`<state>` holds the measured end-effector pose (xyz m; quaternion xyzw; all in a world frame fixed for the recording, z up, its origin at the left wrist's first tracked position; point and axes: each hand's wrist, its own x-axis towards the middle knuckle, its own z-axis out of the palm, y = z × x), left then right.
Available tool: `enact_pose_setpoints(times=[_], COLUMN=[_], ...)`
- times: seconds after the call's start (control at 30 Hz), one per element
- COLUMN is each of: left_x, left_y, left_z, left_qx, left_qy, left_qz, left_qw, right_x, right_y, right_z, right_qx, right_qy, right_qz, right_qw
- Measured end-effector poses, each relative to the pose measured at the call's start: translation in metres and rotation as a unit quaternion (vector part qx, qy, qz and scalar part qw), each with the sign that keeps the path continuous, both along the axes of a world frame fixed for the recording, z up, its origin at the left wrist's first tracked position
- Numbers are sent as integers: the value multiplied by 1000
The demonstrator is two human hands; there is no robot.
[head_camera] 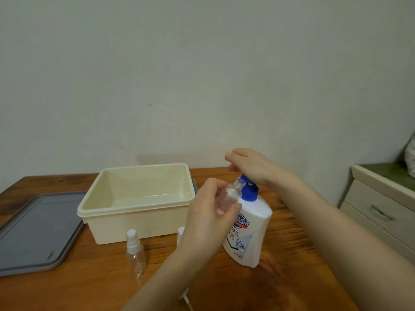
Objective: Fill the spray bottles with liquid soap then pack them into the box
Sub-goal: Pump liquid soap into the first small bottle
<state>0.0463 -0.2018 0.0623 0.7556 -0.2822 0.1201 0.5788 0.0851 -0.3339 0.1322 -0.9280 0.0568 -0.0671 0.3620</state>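
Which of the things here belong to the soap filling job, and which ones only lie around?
Job: soap bottle; small bottle in the left hand; right hand on the pump; standing spray bottle; box; grey lid.
Lying about: drawer cabinet; pale bundle on top of it.

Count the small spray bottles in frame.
3. Uncapped bottle held in the left hand at the soap dispenser spout; capped bottle standing on the table before the box; third bottle mostly hidden behind the left wrist, only its white cap showing. None visible in the box.
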Motion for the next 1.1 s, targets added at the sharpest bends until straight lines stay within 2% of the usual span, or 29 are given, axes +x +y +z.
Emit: enact_pose_setpoints(times=[0.53,0.77,0.97,1.1], left_x=[-1,-3,-1,-2], left_y=[1,-1,-1,-2], left_z=[-4,3,-7,-6], left_qx=[1,-6,18,13], left_qy=[-1,1,14,19], left_qz=[-1,1,9,13], left_qw=[1000,1000,1000,1000], right_x=[0,-2,-2,-3], right_y=[0,0,0,1], right_z=[-9,6,-8,-5], right_qx=[6,-29,34,5], right_qy=[10,-2,-4,-9], right_qz=[6,5,2,6], right_qw=[1000,1000,999,1000])
